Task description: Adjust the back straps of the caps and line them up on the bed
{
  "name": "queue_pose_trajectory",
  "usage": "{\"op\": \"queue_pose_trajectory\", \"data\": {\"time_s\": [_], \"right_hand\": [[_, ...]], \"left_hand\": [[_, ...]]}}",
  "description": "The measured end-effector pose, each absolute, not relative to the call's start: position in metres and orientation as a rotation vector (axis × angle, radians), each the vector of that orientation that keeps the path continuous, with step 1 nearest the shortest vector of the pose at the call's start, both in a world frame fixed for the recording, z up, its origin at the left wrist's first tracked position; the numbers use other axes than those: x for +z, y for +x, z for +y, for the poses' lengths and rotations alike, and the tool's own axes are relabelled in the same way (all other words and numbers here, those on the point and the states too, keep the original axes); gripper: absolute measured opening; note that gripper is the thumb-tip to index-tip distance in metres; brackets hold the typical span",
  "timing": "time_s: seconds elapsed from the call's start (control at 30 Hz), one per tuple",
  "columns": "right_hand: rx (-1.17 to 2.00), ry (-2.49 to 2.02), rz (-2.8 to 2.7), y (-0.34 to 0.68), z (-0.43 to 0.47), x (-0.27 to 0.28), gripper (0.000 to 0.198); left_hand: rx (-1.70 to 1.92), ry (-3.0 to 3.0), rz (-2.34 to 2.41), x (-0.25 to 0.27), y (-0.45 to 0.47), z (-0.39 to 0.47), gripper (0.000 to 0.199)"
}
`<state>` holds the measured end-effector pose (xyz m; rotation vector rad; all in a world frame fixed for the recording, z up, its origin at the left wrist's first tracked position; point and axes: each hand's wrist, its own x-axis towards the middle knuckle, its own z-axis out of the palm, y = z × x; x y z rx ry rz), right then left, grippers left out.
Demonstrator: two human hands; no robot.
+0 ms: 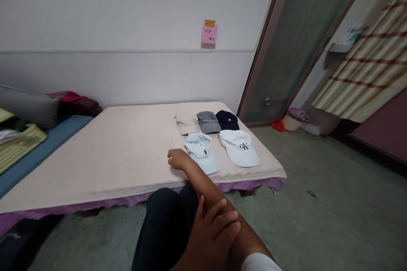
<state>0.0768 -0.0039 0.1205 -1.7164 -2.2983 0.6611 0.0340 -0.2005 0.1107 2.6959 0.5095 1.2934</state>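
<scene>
My right hand [178, 159] reaches out over the pale bed cover [127, 148], just left of a light blue cap [206, 163] with a small dark emblem. Its fingers are curled in, and nothing shows in them. Across my right forearm lies my left hand [216, 226], fingers spread apart and holding no object. To the right of the blue cap is a white cap [240, 148] with dark letters. Behind these two, a beige cap [187, 124], a grey cap [208, 122] and a dark navy cap [227, 120] sit side by side.
A pink note [209, 34] is taped to the white wall. On the left are a grey cushion [30, 103] and a blue mat [63, 133]. A sliding door [286, 51], a lined bin [294, 119] and a striped curtain [369, 59] stand at the right.
</scene>
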Motion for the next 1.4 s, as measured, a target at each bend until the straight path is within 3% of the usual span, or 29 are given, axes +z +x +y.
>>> {"op": "queue_pose_trajectory", "data": {"time_s": [0.2, 0.4, 0.5, 0.83, 0.93, 1.17, 1.27, 1.4], "right_hand": [[0.640, -1.890, -2.292, 0.111, -0.008, 0.102, 0.032], [0.601, -1.878, -2.242, 0.121, -0.021, 0.062, 0.032], [0.604, -1.832, -2.203, 0.124, -0.038, 0.035, 0.025], [0.579, -1.738, -2.050, 0.144, -0.055, -0.002, 0.024], [0.596, -1.704, -2.038, 0.146, -0.052, -0.004, 0.023], [0.655, -1.621, -1.961, 0.149, -0.051, -0.010, 0.024], [0.676, -1.582, -1.879, 0.152, -0.054, -0.011, 0.025], [0.707, -1.569, -1.679, 0.157, -0.060, -0.011, 0.026]], "left_hand": [[1.333, 2.664, 0.295, 0.115, 0.061, -0.215, 0.007], [1.073, 2.699, 0.528, 0.114, 0.085, -0.216, 0.024], [0.958, 2.782, 0.486, 0.093, 0.100, -0.216, 0.018], [0.333, 2.777, 0.512, 0.015, 0.120, -0.218, 0.035], [0.367, 2.741, 0.626, 0.019, 0.118, -0.216, 0.036], [0.820, 2.639, 0.577, 0.047, 0.128, -0.195, 0.040], [0.721, 2.560, 0.546, 0.035, 0.133, -0.196, 0.030], [0.537, 2.383, 0.640, 0.021, 0.127, -0.204, 0.036]]}}
